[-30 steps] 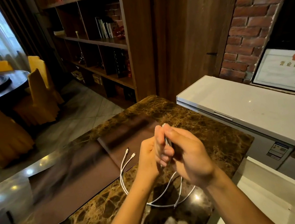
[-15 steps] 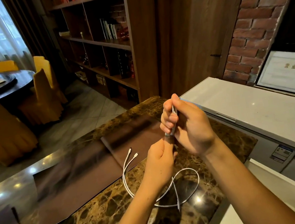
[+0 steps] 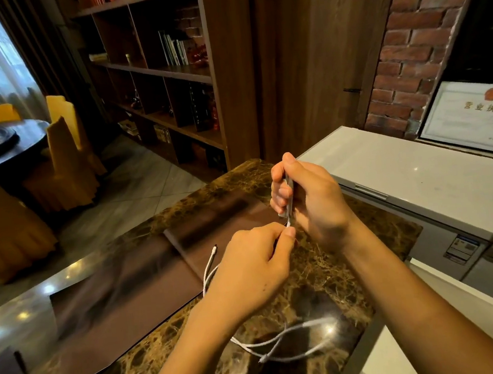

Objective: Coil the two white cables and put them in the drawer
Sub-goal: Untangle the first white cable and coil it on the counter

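My right hand (image 3: 311,204) is held upright above the marble counter (image 3: 325,273) and grips a folded bundle of white cable (image 3: 290,197) between thumb and fingers. Just below it, my left hand (image 3: 255,272) pinches the cable where it leaves the bundle. The loose rest of the white cables (image 3: 290,340) lies in loops on the counter near its front edge. A plug end (image 3: 214,250) shows left of my left hand, on the brown mat (image 3: 122,296). I cannot separate the two cables. No drawer is in view.
A white chest freezer (image 3: 407,180) stands to the right of the counter, with a framed certificate (image 3: 474,117) behind it. A bookshelf (image 3: 164,73) is at the back. Yellow-covered chairs (image 3: 64,158) and a round dark table (image 3: 3,143) stand at the left.
My right hand has risen with the cable bundle while my left hand dropped below it and pinched the cable. The loose loop on the counter has been pulled smaller and flatter.
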A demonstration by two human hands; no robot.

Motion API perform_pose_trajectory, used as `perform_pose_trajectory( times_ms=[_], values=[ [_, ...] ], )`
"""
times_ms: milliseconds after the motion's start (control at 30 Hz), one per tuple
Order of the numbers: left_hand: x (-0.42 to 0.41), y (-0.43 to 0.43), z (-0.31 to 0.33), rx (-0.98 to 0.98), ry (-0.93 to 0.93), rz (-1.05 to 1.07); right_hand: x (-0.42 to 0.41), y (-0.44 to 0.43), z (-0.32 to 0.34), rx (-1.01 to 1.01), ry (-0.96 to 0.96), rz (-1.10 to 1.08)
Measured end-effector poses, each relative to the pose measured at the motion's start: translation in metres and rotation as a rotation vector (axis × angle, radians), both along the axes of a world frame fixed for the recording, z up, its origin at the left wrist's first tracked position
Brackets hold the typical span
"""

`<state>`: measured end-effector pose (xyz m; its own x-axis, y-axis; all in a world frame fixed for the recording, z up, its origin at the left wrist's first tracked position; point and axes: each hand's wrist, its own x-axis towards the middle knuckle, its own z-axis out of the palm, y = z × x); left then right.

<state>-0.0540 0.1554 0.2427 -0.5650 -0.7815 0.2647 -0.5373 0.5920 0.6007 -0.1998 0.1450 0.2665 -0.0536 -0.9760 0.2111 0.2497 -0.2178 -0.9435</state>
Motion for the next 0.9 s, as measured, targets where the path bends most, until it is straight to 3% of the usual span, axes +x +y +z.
perform_pose_trajectory(
  times_ms=[200, 367, 600, 900],
  values=[
    [0.008, -0.006, 0.027, -0.130, -0.064, -0.054, -0.005, 0.000, -0.003, -0.026, 0.144, 0.006],
    [0.009, -0.015, 0.051, -0.179, -0.006, -0.088, -0.008, -0.001, -0.006, -0.067, 0.296, -0.048],
    [0.004, -0.033, 0.065, -0.197, 0.001, -0.138, -0.001, 0.001, -0.013, -0.074, 0.314, -0.043],
    [-0.006, -0.056, 0.060, -0.053, 0.197, -0.131, 0.010, 0.013, -0.022, 0.042, 0.132, -0.034]
  ],
)
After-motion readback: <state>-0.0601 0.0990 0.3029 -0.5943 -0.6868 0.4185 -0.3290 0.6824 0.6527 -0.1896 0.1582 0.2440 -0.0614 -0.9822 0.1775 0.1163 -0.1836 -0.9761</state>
